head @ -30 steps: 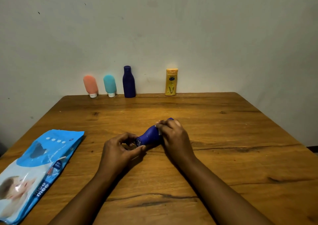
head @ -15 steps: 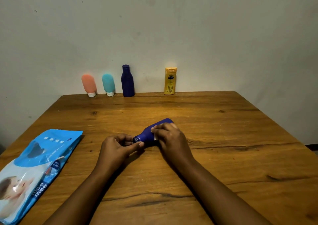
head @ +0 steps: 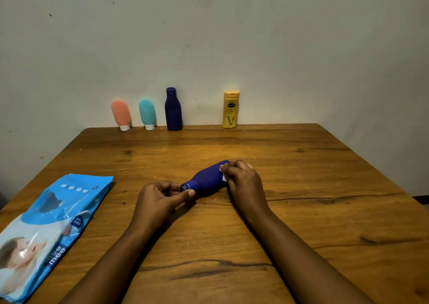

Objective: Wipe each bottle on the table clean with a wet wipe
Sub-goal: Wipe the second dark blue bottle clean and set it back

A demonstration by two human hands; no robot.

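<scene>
A small dark blue bottle (head: 206, 180) lies tilted at mid-table, cap end toward me. My left hand (head: 160, 198) pinches its cap end between thumb and fingers. My right hand (head: 243, 180) covers the bottle's far end and presses a white wet wipe (head: 223, 175) against it; only a small corner of the wipe shows. Along the far edge by the wall stand a coral tube (head: 121, 115), a teal tube (head: 147, 114), a taller dark blue bottle (head: 173, 109) and a yellow lotion bottle (head: 230, 110).
A blue pack of wet wipes (head: 50, 224) lies flat at the near left of the wooden table (head: 301, 187). A pale wall rises directly behind the row of bottles. The table's right edge falls away to a dark floor strip.
My right hand slid the wipe down toward the bottle's neck half a second ago, then back up to the far end. The left hand kept hold of the cap end.
</scene>
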